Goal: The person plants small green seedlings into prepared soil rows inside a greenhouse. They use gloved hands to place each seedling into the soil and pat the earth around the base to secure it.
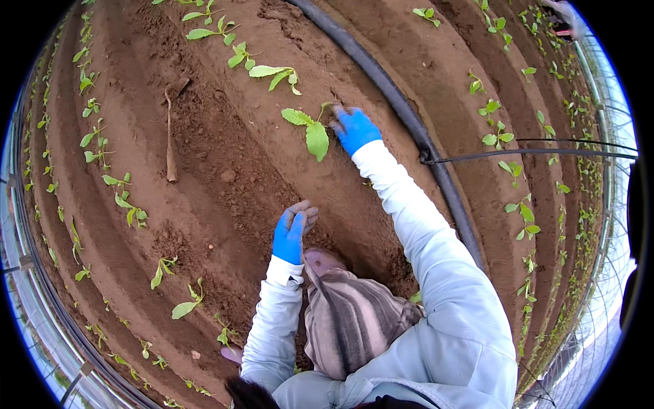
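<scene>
At the crest of the raised soil ridge [225, 163], the right hand [355, 129], in a blue glove, is pressed into the earth just beside the stem of a green seedling [310, 129]; its fingers are bunched at the base of the plant, touching soil, though whether the stem itself is pinched cannot be told. Lower down the slope, the left hand [291, 232], also gloved in blue, is rested on loose brown soil with its dirt-coated fingertips curled together, and nothing is seen to be held in it. Pale long sleeves are worn on both arms, and a striped cloth bag [351, 324] is slung between them against the body.

For the seedling to be set well, the soil is best firmed evenly around the stem, not on it, so that the plant is left upright and its two broad leaves are kept clear of the earth (they are drooping toward the person at present). Pressure is better applied with the fingertips than with the palm.

Beyond the right hand, a black irrigation hose [402, 109] is laid along the furrow, with a thinner black line [545, 153] branched off it. More seedlings [272, 73] are spaced along the same ridge, and further rows [501, 133] are seen on the ridges to either side. A dry stick [169, 136] is lying on the slope to the left.
</scene>
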Available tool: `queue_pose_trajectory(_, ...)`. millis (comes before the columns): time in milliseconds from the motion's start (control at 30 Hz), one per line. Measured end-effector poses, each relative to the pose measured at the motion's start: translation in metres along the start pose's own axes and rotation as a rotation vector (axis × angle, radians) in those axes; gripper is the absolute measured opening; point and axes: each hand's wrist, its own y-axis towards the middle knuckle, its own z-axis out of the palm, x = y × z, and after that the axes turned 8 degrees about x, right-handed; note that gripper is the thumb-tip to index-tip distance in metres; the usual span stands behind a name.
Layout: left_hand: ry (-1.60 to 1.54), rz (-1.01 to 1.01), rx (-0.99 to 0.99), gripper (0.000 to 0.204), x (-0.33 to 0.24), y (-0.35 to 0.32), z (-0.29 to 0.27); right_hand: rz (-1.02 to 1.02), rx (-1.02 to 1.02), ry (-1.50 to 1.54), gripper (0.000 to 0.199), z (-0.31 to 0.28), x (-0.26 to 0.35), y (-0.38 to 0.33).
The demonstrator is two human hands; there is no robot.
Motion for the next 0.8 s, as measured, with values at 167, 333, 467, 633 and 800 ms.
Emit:
queue_pose_trajectory(167,-0.357,-0.076,0.057,0.042,-0.003,0.021,0.007,0.087,-0.201,0.731,0.029,-0.010,-0.001,-0.038)
queue_pose_trajectory(333,-0.718,-0.136,0.260,0.055,-0.014,0.023,0.011,-0.396,-0.003,0.555,0.027,-0.009,0.076,-0.107)
queue_pose_trajectory(467,-0.852,0.027,0.357,0.064,-0.003,0.029,-0.010,-0.652,0.268,0.131,0.030,0.012,0.123,-0.105)
queue_pose_trajectory(633,-0.711,0.269,0.150,0.065,0.030,0.036,-0.032,-0.682,0.197,0.082,0.033,0.013,0.139,-0.101)
queue_pose_trajectory(800,-0.970,-0.155,0.029,0.044,0.010,0.050,-0.046,-0.652,0.157,0.475,0.032,-0.024,0.120,-0.083)
